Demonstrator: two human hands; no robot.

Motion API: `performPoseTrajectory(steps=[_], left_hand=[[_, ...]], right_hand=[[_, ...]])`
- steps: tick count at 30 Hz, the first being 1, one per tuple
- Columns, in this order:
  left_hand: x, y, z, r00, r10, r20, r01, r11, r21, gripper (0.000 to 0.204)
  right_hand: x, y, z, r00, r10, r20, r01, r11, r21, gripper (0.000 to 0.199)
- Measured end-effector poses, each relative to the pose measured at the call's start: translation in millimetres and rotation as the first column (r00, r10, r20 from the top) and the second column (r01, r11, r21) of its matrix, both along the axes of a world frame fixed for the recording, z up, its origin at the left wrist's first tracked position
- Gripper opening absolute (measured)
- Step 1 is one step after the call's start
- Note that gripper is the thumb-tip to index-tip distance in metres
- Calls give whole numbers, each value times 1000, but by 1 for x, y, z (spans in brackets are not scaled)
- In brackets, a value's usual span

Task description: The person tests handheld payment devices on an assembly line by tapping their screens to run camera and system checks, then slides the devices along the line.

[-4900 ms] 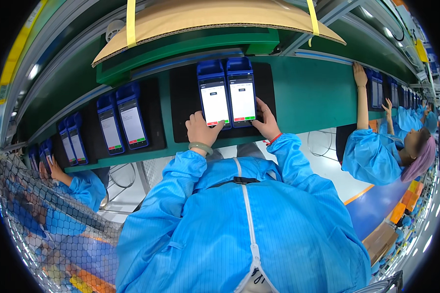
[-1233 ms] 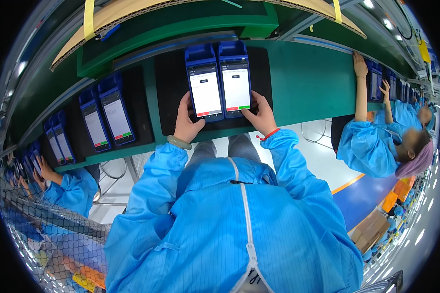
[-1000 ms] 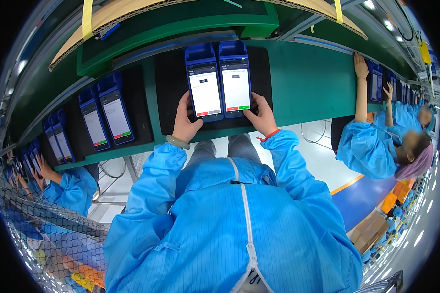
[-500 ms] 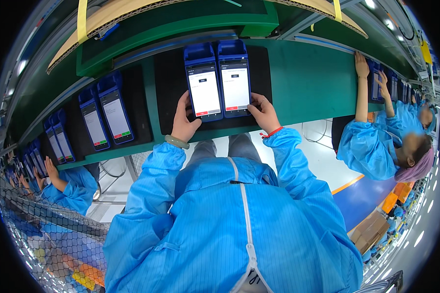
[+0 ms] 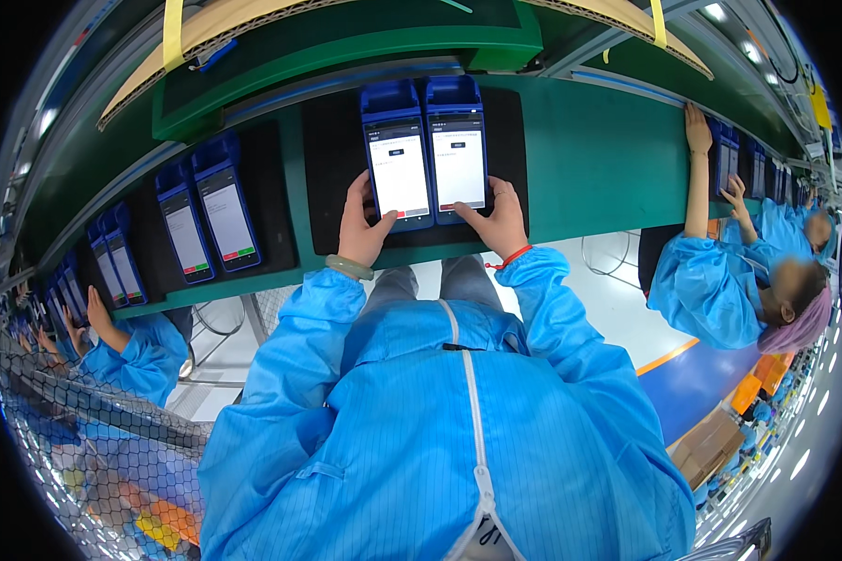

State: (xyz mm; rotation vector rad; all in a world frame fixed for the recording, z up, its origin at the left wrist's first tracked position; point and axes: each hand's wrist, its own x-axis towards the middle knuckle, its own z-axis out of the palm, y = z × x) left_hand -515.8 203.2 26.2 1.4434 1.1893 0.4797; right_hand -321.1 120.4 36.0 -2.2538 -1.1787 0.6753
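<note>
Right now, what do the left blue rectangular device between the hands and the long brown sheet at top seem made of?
Left blue rectangular device: probably hard plastic, slightly glossy; its frame looks moulded. Long brown sheet: likely corrugated cardboard, matte; its edge shows wavy flutes.

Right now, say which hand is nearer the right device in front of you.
Right. The right hand is at the right device, thumb over its lower part; the left hand is left of it, at the left device.

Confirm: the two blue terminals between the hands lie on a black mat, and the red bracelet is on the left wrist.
Wrong side: the head view shows the red bracelet on the wrist of the right hand. The two blue terminals do lie on a black mat.
</note>
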Motion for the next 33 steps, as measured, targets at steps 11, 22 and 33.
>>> performPoseTrajectory(steps=[11,22,33], left_hand=[[-11,7,-4,992,-51,117,60,995,-76,75],[-10,7,2,992,-81,96,87,994,-63,79],[-10,9,0,987,-124,98,128,991,-43,81]], right_hand=[[17,-6,-11,971,48,-233,-47,999,12,51],[15,-7,-5,962,44,-271,-36,999,34,53],[-5,-1,1,997,37,62,-37,999,-8,73]])
